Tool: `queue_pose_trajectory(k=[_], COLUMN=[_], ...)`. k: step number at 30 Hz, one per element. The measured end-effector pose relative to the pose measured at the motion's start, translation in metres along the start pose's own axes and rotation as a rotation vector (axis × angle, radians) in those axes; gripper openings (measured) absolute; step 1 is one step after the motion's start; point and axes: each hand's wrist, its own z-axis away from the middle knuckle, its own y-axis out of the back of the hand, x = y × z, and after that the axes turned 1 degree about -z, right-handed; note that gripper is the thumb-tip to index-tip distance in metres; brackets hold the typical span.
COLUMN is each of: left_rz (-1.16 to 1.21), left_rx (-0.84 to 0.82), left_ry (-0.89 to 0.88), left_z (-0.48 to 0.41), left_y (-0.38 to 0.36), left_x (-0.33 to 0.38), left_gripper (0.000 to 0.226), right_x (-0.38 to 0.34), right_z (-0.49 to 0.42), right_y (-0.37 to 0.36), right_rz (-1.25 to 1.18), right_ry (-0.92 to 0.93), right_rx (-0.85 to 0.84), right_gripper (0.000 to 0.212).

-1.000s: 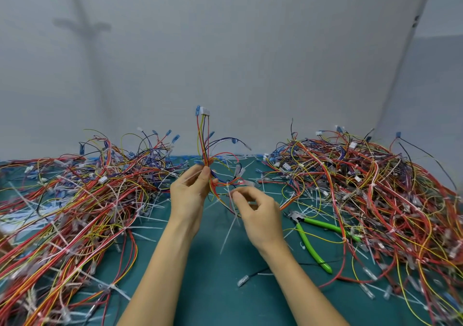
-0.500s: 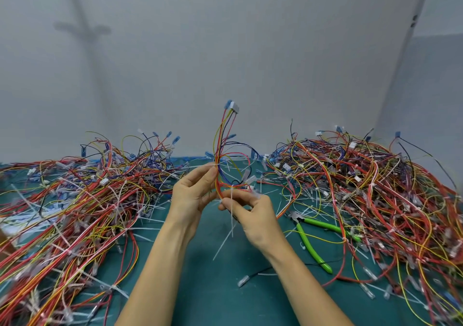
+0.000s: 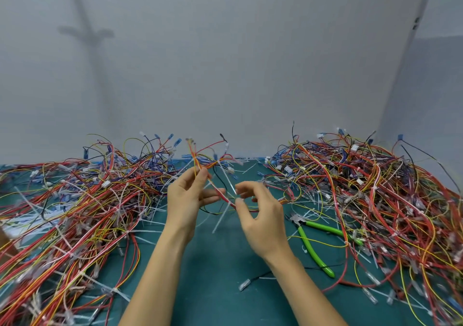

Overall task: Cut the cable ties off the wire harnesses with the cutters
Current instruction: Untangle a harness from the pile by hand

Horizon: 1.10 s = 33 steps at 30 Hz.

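Note:
Between my hands, above the green mat (image 3: 213, 275), I hold a small wire harness (image 3: 208, 161) of red, orange and yellow wires. My left hand (image 3: 186, 200) pinches its bundle near the top with thumb and fingers. My right hand (image 3: 260, 215) pinches the lower end of the bundle, beside a white cable tie (image 3: 221, 216) whose long tail hangs down. The green-handled cutters (image 3: 313, 240) lie on the mat just right of my right hand, with no hand on them.
A large tangle of harnesses (image 3: 75, 205) covers the mat on the left and another pile (image 3: 370, 192) fills the right. Loose white tie offcuts are scattered between them. A grey wall stands close behind.
The harness has tipped down from upright to slanting across between my hands. My hands have drawn slightly apart, the right one sliding along the bundle.

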Motion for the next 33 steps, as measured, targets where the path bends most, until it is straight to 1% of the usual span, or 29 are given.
queue_pose_trajectory(k=[2,4,5,6,8,10,12,13,14,16,17,18,21,22,24,26,28,29,31,33], left_rz=[0.066,0.163,0.203,0.231,0.266,0.268,0.195,0.15,0.097,-0.023,-0.049,-0.036,0.104,0.136,0.209,0.324,0.419,0.454,0.53,0.597], left_rx=[0.079,0.112,0.117,0.118,0.091,0.03,-0.04,-0.073,-0.108,-0.189,-0.221,-0.242,-0.224,-0.194,-0.125,-0.029,0.055,0.075,0.083,0.088], left_ry=[-0.029,-0.028,-0.018,-0.005,0.028,0.056,0.078,0.077,0.07,0.059,0.062,0.07,0.094,0.089,0.076,0.086,0.112,0.116,0.11,0.116], left_z=[-0.002,-0.003,-0.005,-0.005,-0.006,-0.007,-0.006,-0.004,-0.002,0.0,0.001,0.002,0.004,0.004,0.003,0.0,-0.003,-0.005,-0.007,-0.008], left_y=[0.002,0.004,0.006,0.006,0.006,0.005,0.003,0.002,0.0,-0.005,-0.008,-0.009,-0.013,-0.013,-0.015,-0.014,-0.009,-0.006,-0.001,0.0], left_x=[0.005,0.01,0.011,0.012,0.011,0.01,0.011,0.011,0.01,0.009,0.009,0.008,0.013,0.015,0.019,0.021,0.025,0.027,0.03,0.034], left_gripper=[0.016,0.023,0.024,0.024,0.03,0.052,0.076,0.079,0.074,0.05,0.043,0.045,0.068,0.069,0.064,0.059,0.052,0.046,0.036,0.028], right_x=[0.004,0.009,0.01,0.009,0.004,-0.002,-0.008,-0.01,-0.013,-0.018,-0.02,-0.022,-0.021,-0.02,-0.018,-0.014,-0.008,-0.005,0.001,0.004], right_z=[-0.002,-0.005,-0.006,-0.006,-0.007,-0.01,-0.012,-0.012,-0.012,-0.01,-0.009,-0.008,-0.006,-0.007,-0.008,-0.01,-0.013,-0.014,-0.014,-0.014], right_y=[0.006,0.012,0.014,0.015,0.014,0.012,0.011,0.01,0.008,0.003,0.0,-0.002,-0.003,-0.002,0.003,0.011,0.019,0.023,0.029,0.034], right_rz=[0.127,0.236,0.206,0.126,-0.063,-0.186,-0.302,-0.371,-0.444,-0.574,-0.635,-0.697,-0.817,-0.812,-0.721,-0.636,-0.576,-0.517,-0.395,-0.391], right_ry=[0.027,0.041,0.019,-0.023,-0.103,-0.133,-0.162,-0.183,-0.201,-0.238,-0.258,-0.281,-0.333,-0.332,-0.288,-0.25,-0.27,-0.272,-0.271,-0.276], right_rx=[-0.061,-0.194,-0.26,-0.307,-0.328,-0.292,-0.248,-0.222,-0.196,-0.16,-0.16,-0.169,-0.225,-0.247,-0.281,-0.273,-0.291,-0.33,-0.46,-0.618], right_gripper=[0.019,0.019,0.023,0.025,0.024,0.026,0.028,0.028,0.027,0.026,0.027,0.029,0.028,0.025,0.021,0.021,0.023,0.023,0.02,0.018])
